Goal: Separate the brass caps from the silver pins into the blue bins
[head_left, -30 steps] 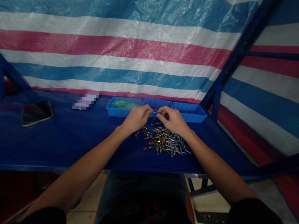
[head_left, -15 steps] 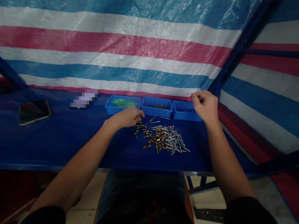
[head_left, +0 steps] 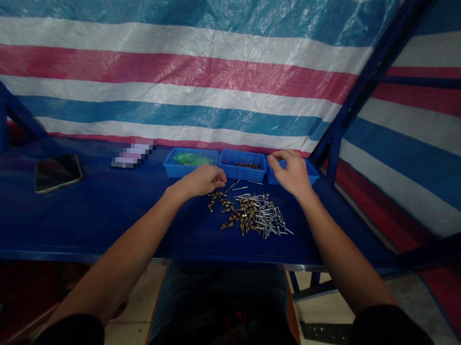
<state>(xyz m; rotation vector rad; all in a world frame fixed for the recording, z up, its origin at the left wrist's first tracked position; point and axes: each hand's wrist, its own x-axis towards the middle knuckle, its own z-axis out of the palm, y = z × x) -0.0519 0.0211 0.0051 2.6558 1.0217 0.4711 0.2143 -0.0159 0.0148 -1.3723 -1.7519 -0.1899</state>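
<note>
My left hand (head_left: 208, 180) is low over the table at the left edge of a pile of short brass-coloured fittings (head_left: 247, 212). Its fingers are curled together, and what they may hold is hidden. Above the right blue tray (head_left: 313, 176) hovers my right hand (head_left: 292, 172), thumb and forefinger drawn together; nothing can be made out at their tips. Thin silver pins (head_left: 271, 218) lie heaped against the right side of the fittings. A few loose pins (head_left: 239, 188) lie behind the pile, near the middle blue tray (head_left: 241, 172), which contains small dark brass pieces.
A left blue tray (head_left: 170, 169) holds a green plastic bag (head_left: 193, 159). Farther left on the blue table (head_left: 111, 216) are a phone (head_left: 58, 174) and a blurred-out pale item (head_left: 133, 154). A striped tarp (head_left: 174, 72) hangs behind, with a slanted blue frame post (head_left: 357, 89) at the right.
My right hand has moved left and slightly down, from the right tray's outer end to its left part. The silver pin at its fingertips no longer shows. My left hand has barely shifted.
</note>
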